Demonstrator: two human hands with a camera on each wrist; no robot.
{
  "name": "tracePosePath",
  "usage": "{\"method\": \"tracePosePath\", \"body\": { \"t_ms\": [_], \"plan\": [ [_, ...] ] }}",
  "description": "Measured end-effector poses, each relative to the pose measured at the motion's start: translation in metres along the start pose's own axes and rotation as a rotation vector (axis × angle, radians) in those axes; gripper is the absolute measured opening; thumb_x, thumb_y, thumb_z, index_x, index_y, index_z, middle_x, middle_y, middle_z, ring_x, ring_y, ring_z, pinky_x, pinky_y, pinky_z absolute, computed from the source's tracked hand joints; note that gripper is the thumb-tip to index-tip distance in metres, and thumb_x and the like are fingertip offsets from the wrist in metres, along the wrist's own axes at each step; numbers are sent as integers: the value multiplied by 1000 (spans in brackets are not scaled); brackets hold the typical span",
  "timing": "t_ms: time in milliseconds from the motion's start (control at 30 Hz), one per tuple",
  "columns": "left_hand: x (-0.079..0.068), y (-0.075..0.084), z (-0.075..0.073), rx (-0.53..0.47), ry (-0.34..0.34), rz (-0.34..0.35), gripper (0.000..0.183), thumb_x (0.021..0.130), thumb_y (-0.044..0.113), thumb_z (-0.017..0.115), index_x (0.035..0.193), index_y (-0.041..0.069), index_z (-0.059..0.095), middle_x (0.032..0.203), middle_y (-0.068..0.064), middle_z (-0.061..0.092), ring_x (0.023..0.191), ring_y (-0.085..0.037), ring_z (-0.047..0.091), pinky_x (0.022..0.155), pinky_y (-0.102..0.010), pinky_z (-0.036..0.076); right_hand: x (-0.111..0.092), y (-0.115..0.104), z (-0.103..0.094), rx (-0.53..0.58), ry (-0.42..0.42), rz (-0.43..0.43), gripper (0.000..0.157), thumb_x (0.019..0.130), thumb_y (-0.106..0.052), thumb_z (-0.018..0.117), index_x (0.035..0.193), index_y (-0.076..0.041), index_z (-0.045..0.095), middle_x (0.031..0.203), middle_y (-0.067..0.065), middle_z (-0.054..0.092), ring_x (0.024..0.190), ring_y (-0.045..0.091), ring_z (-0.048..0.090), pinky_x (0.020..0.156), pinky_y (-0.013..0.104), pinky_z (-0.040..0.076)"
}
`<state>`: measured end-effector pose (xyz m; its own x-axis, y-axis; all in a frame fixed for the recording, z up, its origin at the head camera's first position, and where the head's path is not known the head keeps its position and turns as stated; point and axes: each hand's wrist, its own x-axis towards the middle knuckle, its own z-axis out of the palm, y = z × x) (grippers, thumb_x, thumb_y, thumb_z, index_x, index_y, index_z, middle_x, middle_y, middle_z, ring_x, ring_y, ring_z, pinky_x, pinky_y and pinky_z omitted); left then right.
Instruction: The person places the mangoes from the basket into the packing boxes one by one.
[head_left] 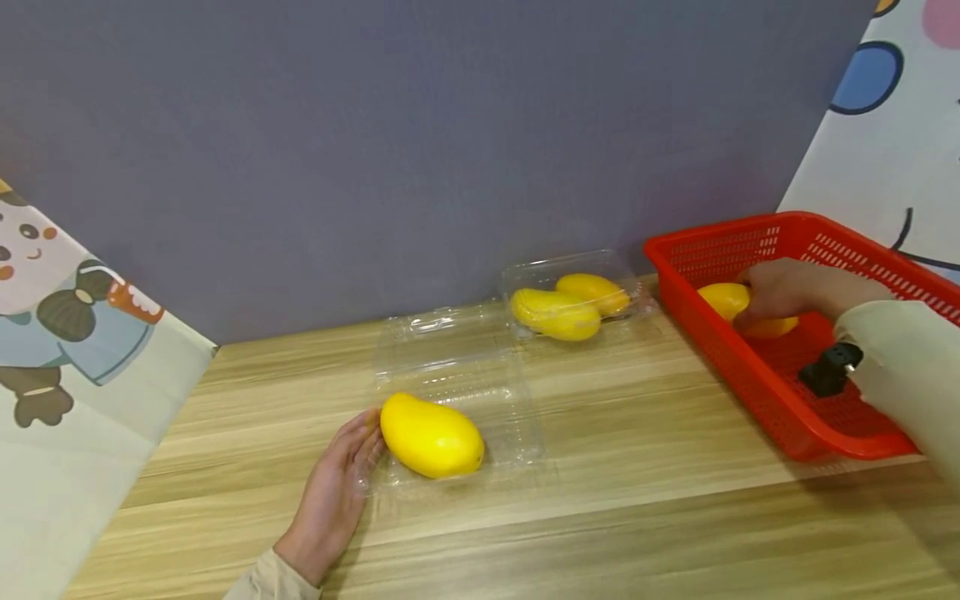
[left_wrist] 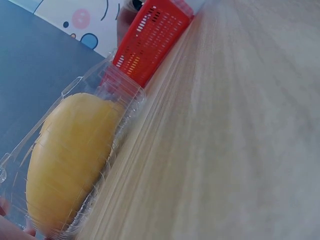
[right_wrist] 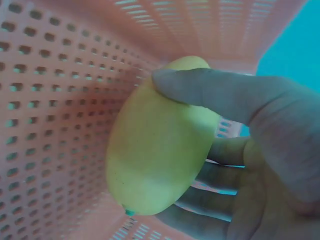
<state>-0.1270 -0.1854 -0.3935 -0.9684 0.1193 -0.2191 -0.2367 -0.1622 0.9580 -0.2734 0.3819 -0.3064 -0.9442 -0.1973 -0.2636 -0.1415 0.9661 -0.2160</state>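
A yellow mango (head_left: 431, 435) lies in the front half of an unfolded clear plastic clamshell box (head_left: 517, 446) on the table. Against that box's left edge rests my left hand (head_left: 330, 496), its fingers fairly straight; in the left wrist view only fingertips (left_wrist: 15, 231) show at the corner. Inside the red basket (head_left: 750, 400), my right hand (head_left: 787, 287) holds another mango (right_wrist: 160, 145), thumb across its top and fingers behind it. The head view shows yellow on both sides of that hand, partly hidden by it.
Behind and to the right, a second clear box (head_left: 562, 265) holds two mangoes (head_left: 557, 314) beside the basket. A grey partition (head_left: 375, 167) stands along the table's back, with printed panels (head_left: 75, 333) at the sides. A black device (head_left: 828, 369) sits at my right wrist.
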Motion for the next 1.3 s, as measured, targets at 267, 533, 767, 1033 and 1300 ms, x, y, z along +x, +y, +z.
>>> {"method": "tracePosePath", "body": {
  "t_ms": [267,533,767,1033,1300],
  "plan": [
    [-4,0,1,5,18,2,61,108,39,31,156,5,15,165,-10,18,153,-20,19,128,-37,14,-10,-6,-12,-2,138,30,81,71,-43,86,128,4,55,104,17,66,89,29,58,77,55,56],
    [-7,-1,0,9,25,-7,59,109,37,30,156,6,15,165,-9,19,152,-19,21,128,-36,16,-18,-26,-21,-76,169,33,87,73,-48,83,134,4,50,110,22,63,94,35,55,80,58,53],
    [-10,0,0,13,22,-17,59,109,38,29,157,8,14,166,-8,18,152,-18,21,127,-35,17,-28,-65,-30,-172,234,27,77,78,-47,79,133,1,52,107,19,64,90,33,55,77,53,51],
    [-10,0,4,16,5,-13,61,108,40,30,157,7,14,166,-9,17,153,-20,19,129,-38,14,-41,-112,-29,-184,290,-40,73,80,-46,78,137,-10,51,117,17,62,95,32,55,78,51,51],
    [-7,0,5,22,7,-8,60,109,39,29,157,6,15,166,-10,17,154,-21,18,129,-38,13,-50,-159,-14,-158,359,-146,71,80,-45,78,139,-15,52,123,13,62,99,29,58,82,51,53]
  ]
}}
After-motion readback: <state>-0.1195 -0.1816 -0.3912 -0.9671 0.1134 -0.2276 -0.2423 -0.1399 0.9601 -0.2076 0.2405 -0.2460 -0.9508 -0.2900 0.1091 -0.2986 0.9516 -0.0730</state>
